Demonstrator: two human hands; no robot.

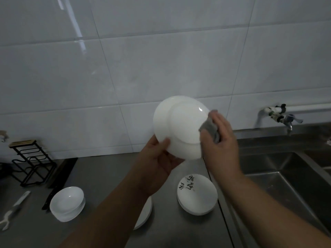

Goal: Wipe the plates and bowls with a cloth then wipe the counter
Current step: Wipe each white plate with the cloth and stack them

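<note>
Steel counter runs beneath a white tiled wall. Above it a white plate is held up, tilted toward the camera. The left hand grips its lower left rim, thumb laid on the face. The right hand holds a grey cloth against the plate's right rim, fingers laid over it. On the counter below sit a stack of plates with black writing, a plate partly hidden by the left forearm, and a stack of bowls at left. Beyond those lie a black-handled knife, a white tool and a black wire rack. At right are the sink and the tap.
</note>
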